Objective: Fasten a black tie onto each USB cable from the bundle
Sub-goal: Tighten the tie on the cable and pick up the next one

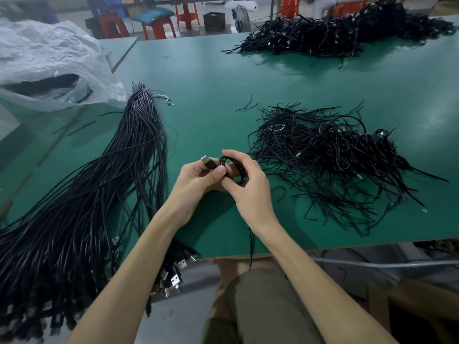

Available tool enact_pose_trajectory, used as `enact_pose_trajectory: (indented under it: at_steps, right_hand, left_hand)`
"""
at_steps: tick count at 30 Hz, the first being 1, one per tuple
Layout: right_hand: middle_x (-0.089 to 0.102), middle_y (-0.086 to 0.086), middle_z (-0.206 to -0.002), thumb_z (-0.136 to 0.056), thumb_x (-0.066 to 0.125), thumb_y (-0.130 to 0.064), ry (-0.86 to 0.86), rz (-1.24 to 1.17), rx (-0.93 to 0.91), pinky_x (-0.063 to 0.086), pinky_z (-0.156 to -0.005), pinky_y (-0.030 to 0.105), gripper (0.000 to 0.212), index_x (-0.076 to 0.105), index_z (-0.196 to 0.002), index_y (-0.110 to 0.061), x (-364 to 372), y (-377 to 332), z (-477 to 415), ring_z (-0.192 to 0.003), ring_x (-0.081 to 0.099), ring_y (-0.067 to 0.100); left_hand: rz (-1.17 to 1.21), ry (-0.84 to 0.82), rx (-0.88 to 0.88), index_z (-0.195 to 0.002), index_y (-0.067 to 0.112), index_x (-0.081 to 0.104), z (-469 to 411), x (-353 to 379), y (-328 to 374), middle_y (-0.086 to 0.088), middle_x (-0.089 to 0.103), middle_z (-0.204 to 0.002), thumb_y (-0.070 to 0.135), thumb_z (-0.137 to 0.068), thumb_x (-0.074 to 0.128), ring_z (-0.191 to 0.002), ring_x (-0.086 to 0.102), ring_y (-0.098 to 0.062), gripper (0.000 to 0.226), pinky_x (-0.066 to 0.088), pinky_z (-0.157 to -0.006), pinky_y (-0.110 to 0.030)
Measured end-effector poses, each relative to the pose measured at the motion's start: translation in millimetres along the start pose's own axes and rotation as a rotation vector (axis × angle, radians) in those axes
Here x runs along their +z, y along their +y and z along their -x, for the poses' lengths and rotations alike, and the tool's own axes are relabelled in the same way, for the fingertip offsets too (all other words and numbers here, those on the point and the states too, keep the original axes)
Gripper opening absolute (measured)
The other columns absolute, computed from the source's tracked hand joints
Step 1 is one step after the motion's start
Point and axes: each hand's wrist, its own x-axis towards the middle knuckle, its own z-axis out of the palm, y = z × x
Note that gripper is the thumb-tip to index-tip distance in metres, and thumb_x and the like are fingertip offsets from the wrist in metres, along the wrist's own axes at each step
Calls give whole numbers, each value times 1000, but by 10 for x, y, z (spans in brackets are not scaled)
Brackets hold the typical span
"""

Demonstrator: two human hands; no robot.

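Both hands grip 1 USB cable (229,163) just right of the bundle (94,194) on the bench (211,95): the left hand (196,180) pinches it near the plug (205,160), the right hand (250,184) curls round its coil. No tie shows on it yet. Judging by the thick bundle, most cables remain; the black ties (323,155) lie farther right of the bundle

Straight ahead of my left hand (196,180) and right hand (248,184): bare green table (203,95), an open lane.
Left of left hand: cable bundle (99,189) lies close and blocks a low sweep; plastic bag (49,60) sits beyond it.
Right of right hand: tie pile (323,157) just beside, with strays reaching toward my wrist.
Under right wrist: tail of the USB cable (211,164) I hold hangs past the table edge.
Far ahead, right: second black heap (335,33), well apart.
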Motion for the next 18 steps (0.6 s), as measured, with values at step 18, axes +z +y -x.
enact_pose_trajectory:
  at_steps: [18]
  right_hand:
    - [65,3,-102,-100,62,-9,-71,65,36,46,-73,29,31,65,-131,-11,45,61,-26,-80,56,13]
  left_hand:
    - [-20,116,12,-109,4,65,-15,-30,3,-17,65,-86,26,-84,81,-69,60,-21,37,49,-63,-28]
